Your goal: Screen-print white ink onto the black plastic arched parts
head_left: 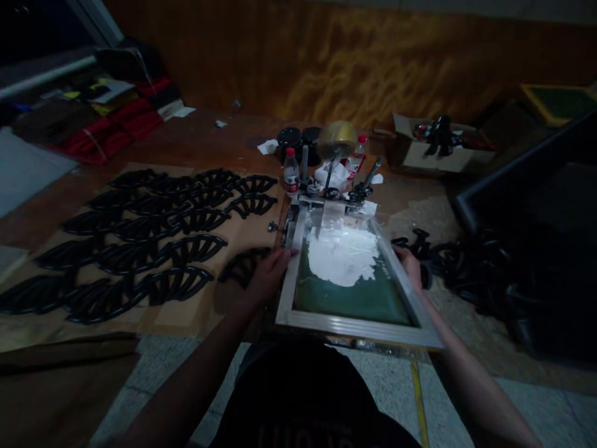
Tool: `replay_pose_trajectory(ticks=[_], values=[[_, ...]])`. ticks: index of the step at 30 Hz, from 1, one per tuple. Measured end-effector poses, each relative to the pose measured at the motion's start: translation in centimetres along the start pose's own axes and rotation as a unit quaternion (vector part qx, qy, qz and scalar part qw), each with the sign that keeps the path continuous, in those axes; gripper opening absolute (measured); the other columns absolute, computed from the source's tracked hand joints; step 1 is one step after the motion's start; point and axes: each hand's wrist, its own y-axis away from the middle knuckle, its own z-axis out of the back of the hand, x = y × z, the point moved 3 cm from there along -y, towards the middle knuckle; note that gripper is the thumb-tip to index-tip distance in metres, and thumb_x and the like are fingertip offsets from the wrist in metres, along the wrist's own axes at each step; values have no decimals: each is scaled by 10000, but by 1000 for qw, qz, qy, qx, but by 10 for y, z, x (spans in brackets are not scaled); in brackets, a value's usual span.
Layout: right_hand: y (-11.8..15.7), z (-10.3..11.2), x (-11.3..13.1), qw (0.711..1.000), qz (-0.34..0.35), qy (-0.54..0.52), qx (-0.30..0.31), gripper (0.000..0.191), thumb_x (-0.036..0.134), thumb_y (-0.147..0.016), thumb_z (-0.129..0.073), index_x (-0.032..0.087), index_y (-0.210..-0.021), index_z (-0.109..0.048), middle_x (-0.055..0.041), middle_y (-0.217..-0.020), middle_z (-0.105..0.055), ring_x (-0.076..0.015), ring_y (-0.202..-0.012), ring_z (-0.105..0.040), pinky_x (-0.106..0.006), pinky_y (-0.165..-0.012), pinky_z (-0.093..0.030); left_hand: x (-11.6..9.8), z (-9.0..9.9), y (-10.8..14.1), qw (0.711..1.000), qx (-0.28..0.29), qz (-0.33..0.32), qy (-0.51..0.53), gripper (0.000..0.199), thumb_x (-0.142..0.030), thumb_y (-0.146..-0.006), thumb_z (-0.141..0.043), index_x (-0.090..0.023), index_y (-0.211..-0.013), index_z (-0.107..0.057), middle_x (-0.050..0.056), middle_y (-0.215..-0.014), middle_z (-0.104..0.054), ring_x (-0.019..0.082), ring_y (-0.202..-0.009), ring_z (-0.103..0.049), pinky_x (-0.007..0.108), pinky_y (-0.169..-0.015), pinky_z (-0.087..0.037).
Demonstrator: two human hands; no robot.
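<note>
Both hands hold a tilted aluminium screen-printing frame [354, 320], its far end held in hinge clamps [361, 190]. My left hand [268, 277] grips the frame's left bar, with its fingers curled over the metal. My right hand [410, 264] holds the right bar. White ink [342, 255] lies spread across the green mesh [354, 302]. Just left of my left hand lies a black fan-shaped plastic piece [242, 266], one of several in rows on a brown cardboard sheet [252, 230].
Behind the clamps stand a plastic water bottle [291, 173], a tape roll [336, 138] and crumpled white rags [331, 175]. A heap of black plastic pieces [476, 274] lies to the right. A cardboard box [415, 155] stands at the far right, and red cloth [112, 124] lies far left.
</note>
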Motion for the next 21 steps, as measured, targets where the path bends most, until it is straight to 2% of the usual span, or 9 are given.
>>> replay_pose_trajectory(ticks=[3,5,6,7,9,12,16,18,21], values=[[-26,10,15,995,34,55,-77,388,296,-889,-512,74,-1152,-690,-173,-1180,-672,-269,-1051,-633,-420,-908,-529,50,-15,10,996,32,82,-24,558,-447,-889,-507,-157,-1362,-564,84,-1039,-736,226,-908,-685,335,-797,-555],[-39,-4,47,987,111,99,-59,564,301,-830,-641,122,-1359,-560,-212,-1456,-464,-335,-1252,-510,-508,-1022,-442,76,-24,8,995,38,95,-18,634,-421,-885,-524,-157,-1458,-458,82,-991,-741,222,-861,-691,330,-762,-559],[-43,-15,66,981,146,122,-29,630,297,-814,-670,140,-1403,-510,-214,-1507,-394,-352,-1294,-463,-521,-1042,-415,86,-28,6,995,37,94,-15,656,-416,-882,-533,-152,-1474,-433,83,-971,-742,222,-846,-691,331,-751,-558],[-46,-27,83,975,168,145,11,635,285,-810,-678,144,-1403,-499,-215,-1502,-395,-356,-1296,-451,-514,-1039,-409,95,-30,3,995,36,91,-12,671,-416,-877,-545,-143,-1478,-424,85,-956,-741,223,-836,-690,334,-744,-558],[-45,-48,108,962,171,188,99,496,244,-826,-647,136,-1303,-564,-200,-1352,-548,-332,-1210,-514,-447,-978,-442,106,-33,-3,995,39,88,-6,691,-430,-862,-569,-124,-1467,-433,88,-933,-737,226,-819,-688,339,-732,-555],[-23,-64,118,936,152,232,218,264,192,-856,-567,151,-1103,-653,-135,-1073,-688,-271,-1006,-616,-331,-815,-468,111,-32,-7,994,56,97,0,679,-457,-856,-577,-115,-1432,-469,86,-907,-733,231,-804,-684,348,-723,-551],[22,-56,106,885,276,218,307,302,100,-819,-521,173,-1066,-679,-97,-1067,-704,-224,-989,-630,-279,-775,-441,109,-32,-5,991,58,123,4,625,-428,-870,-557,-128,-1414,-483,95,-976,-733,230,-841,-687,342,-739,-547],[31,-48,102,860,328,192,341,350,62,-779,-521,194,-1056,-690,-68,-1047,-716,-209,-965,-640,-270,-761,-436,106,-32,-4,991,54,125,1,600,-416,-876,-555,-138,-1404,-493,103,-1031,-731,232,-889,-690,338,-768,-546],[25,-44,100,871,318,172,332,310,76,-757,-546,217,-977,-713,-42,-978,-731,-208,-914,-655,-272,-731,-443,101,-32,-2,991,54,122,10,584,-423,-877,-560,-140,-1385,-508,112,-1069,-727,238,-932,-690,340,-804,-544]])
